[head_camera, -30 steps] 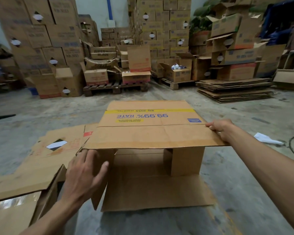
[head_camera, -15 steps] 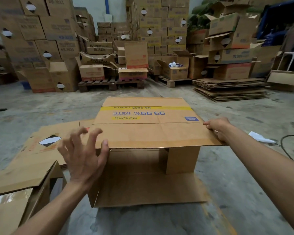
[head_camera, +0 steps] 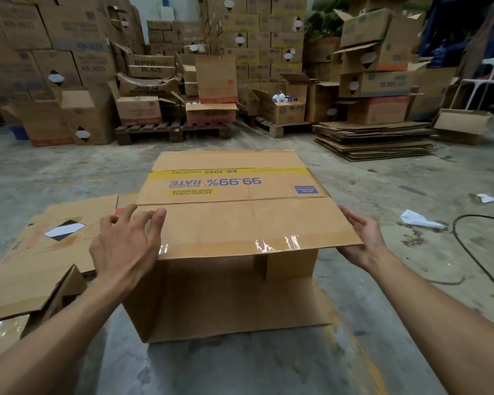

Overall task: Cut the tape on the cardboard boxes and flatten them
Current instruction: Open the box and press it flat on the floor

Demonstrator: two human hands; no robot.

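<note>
Box: a big brown cardboard box (head_camera: 234, 220) with blue words and a yellow stripe sits on the grey concrete floor (head_camera: 268, 372), in the middle, close to the person. It lies on its side. Its open end faces the person, and you can see inside.
Top flap: the near flap sticks out flat over the opening. A strip of shiny clear tape (head_camera: 274, 244) runs along its near edge.
Bottom flap: another flap lies flat on the floor under the opening.
Left hand: the left hand (head_camera: 126, 246) is at the near left corner of the top flap. The fingers are spread wide and bent a bit. The fingertips are on or just over the flap. It is not gripping anything.
Right hand: the right hand (head_camera: 362, 240) is at the right edge of the top flap, near the corner. The fingers are loose and lie along the edge, touching it. I cannot tell if it holds the flap tight.
Flat box: a flattened brown cardboard box with a black and white diamond mark (head_camera: 66, 238) lies on the floor just left of the big box.
Flat pile: a stack of flat brown cardboard sheets (head_camera: 374, 141) sits far off on the right.
Back: tall piles of brown boxes (head_camera: 257, 38) fill the far side.
Paper: a crumpled white paper scrap (head_camera: 417, 219) lies on the floor to the right.
</note>
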